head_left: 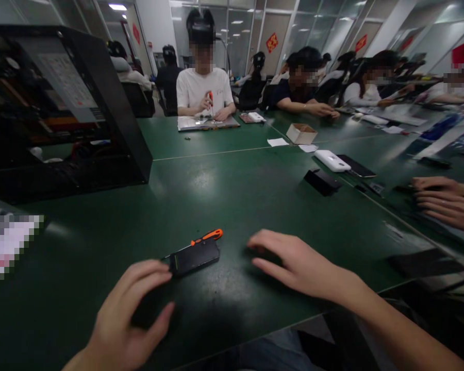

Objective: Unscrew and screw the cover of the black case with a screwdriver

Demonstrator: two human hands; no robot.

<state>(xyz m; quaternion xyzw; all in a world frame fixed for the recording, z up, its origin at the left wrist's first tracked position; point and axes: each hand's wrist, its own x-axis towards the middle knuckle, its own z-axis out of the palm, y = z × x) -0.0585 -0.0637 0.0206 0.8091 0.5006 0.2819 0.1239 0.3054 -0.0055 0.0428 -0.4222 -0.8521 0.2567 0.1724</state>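
A small black rectangular box (pixel 196 257) lies on the green table in front of me. Behind it and partly hidden by it rests a screwdriver (pixel 208 237) with an orange and black handle, its shaft pointing left. My left hand (pixel 133 304) is at the box's left end, fingertips at or very near its edge, thumb held apart from the fingers. To the right of the box, my right hand (pixel 290 260) hovers over or rests on the table, fingers a little curved and thumb apart, with nothing in it.
A large black case (pixel 135 129) with a see-through side stands at the left. A folded black piece (pixel 321 181), a white device (pixel 332 161) and an open cardboard box (pixel 301 134) sit farther right. Another person's hands (pixel 448 203) are at the right edge; a person (pixel 204 87) works opposite.
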